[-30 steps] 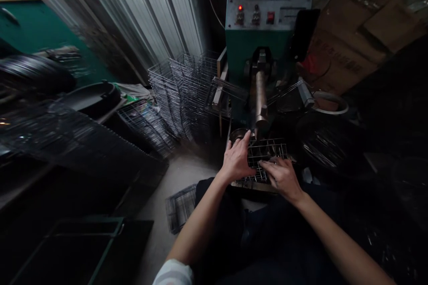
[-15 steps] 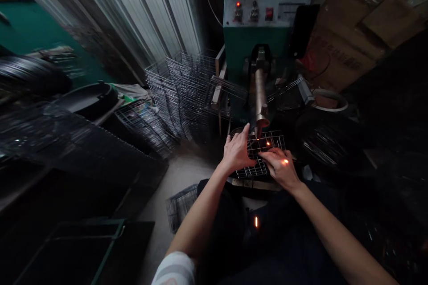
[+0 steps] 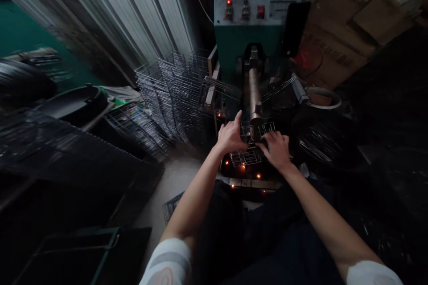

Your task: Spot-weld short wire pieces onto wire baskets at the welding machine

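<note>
A small wire basket [image 3: 246, 157] of thin metal rods lies under the tip of a spot welder's copper-coloured electrode arm [image 3: 255, 93]. My left hand [image 3: 231, 136] grips its left side, with thumb inward and index finger pointing up along the electrode. On the other side my right hand [image 3: 277, 148] holds the basket with thumb and fingertips, close beside the electrode tip. Both hands partly cover the wires. Orange sparks [image 3: 243, 165] glow around and below the basket, above a wooden strip [image 3: 256, 183].
Stacked wire baskets [image 3: 167, 93] stand to the left of the green welding machine [image 3: 230, 40]. Its control panel [image 3: 257, 6] has a lit red lamp. A dark phone-like slab [image 3: 296, 29] is at its right edge. Cardboard boxes [image 3: 337, 53] are behind right; a round black pan [image 3: 72, 102] is at left.
The view has shifted slightly. Both hands and the basket have moved up towards the electrode, and the right hand's fingers now point more upward. Sparks have scattered from the right hand to below the basket.
</note>
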